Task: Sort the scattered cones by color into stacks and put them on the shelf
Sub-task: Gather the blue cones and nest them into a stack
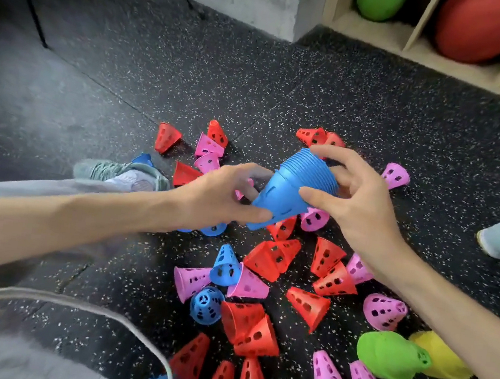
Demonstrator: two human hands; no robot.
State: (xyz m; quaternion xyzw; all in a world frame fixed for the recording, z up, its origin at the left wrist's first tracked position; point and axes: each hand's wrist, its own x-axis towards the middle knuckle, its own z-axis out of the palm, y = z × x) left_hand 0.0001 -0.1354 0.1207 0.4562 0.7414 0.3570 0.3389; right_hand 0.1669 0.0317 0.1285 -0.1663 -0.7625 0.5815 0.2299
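A stack of blue cones (293,188) is tilted in mid-air above the floor, held between both hands. My left hand (222,197) grips its lower, wide end from the left. My right hand (354,199) wraps its ribbed upper part from the right. Below lie scattered perforated cones: red ones (307,305), pink ones (383,311) and loose blue ones (225,265). A green stack (389,354) and a yellow stack (439,357) lie on their sides at lower right, partly behind my right forearm.
A wooden shelf (412,36) stands at the back right with a green ball (379,0) and a red ball (482,29) in its compartments. My shoes (118,171) rest on the speckled black floor either side of the cones. Thin black metal legs (29,1) stand at back left.
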